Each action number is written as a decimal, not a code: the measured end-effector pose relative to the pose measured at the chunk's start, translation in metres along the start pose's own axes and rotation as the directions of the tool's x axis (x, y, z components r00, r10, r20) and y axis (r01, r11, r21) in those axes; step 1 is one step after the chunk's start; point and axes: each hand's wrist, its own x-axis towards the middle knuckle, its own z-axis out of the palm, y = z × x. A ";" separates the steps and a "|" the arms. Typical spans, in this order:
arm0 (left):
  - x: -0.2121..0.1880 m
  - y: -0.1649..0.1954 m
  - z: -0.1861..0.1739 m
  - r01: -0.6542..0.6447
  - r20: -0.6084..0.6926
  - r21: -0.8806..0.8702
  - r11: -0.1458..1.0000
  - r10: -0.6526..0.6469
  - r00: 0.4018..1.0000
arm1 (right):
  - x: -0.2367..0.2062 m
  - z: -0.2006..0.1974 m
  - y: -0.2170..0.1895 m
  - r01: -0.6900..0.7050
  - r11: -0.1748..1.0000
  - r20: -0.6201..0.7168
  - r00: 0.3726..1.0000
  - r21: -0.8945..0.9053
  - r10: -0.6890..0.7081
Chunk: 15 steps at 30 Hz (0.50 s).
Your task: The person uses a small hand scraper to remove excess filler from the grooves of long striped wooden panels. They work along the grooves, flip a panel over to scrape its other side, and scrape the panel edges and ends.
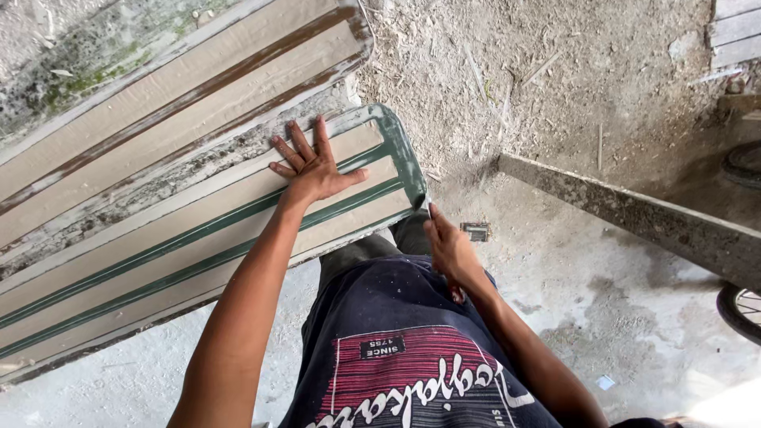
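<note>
Left hand (311, 168): open, fingers spread, palm flat on the cream face of the green-trimmed panel (182, 254), near its rounded end. Right hand (449, 248): curled at the panel's lower corner, pinching a small dark object against the edge; the object is mostly hidden by the fingers and hard to identify. Panel lies tilted across the ground, its far end cut off at the left border. A second panel with brown trim (174, 103) lies just beside it, upper end also cut off. A concrete curb (634, 214) runs right. Bicycle tyre (741, 309) partly out of view.
</note>
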 end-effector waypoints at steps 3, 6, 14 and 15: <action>-0.001 -0.001 0.001 -0.008 -0.024 0.049 0.999 0.009 1.000 | -0.010 0.026 0.017 0.675 0.683 -0.118 0.682 -0.281 -0.722; -0.001 -0.005 0.005 -0.014 -0.005 0.025 1.000 0.014 1.000 | 0.002 0.034 0.029 0.398 0.916 -0.220 0.898 0.045 -0.380; 0.000 -0.055 0.048 -0.329 -0.402 -0.103 0.939 0.263 0.877 | 0.016 0.033 -0.006 0.441 0.782 -0.406 0.679 -0.441 -0.612; -0.006 -0.065 0.058 -0.394 -0.510 -0.083 0.915 0.301 0.806 | 0.018 0.031 -0.018 0.387 0.737 -0.407 0.647 -0.553 -0.645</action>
